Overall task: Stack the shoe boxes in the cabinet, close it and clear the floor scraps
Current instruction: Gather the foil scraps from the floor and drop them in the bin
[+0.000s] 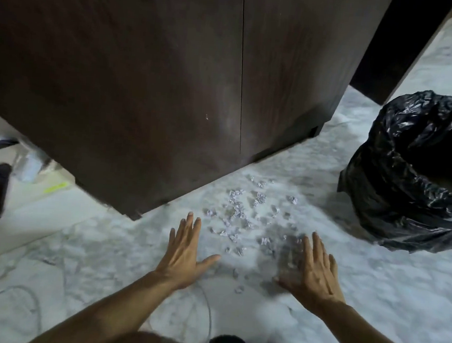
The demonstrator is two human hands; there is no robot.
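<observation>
Flanking paper scraps | hands flat, splayed, empty: left, right possibly blurred

Both forearms are bare from the bottom edge of the picture up to the wrists, with no sleeve, watch, bracelet or ring to be seen. The left hand and the right hand wear no gloves. Tendons and veins stand out on the backs of both hands. The fingers are long and slim, and the right hand's are slightly blurred.
</observation>
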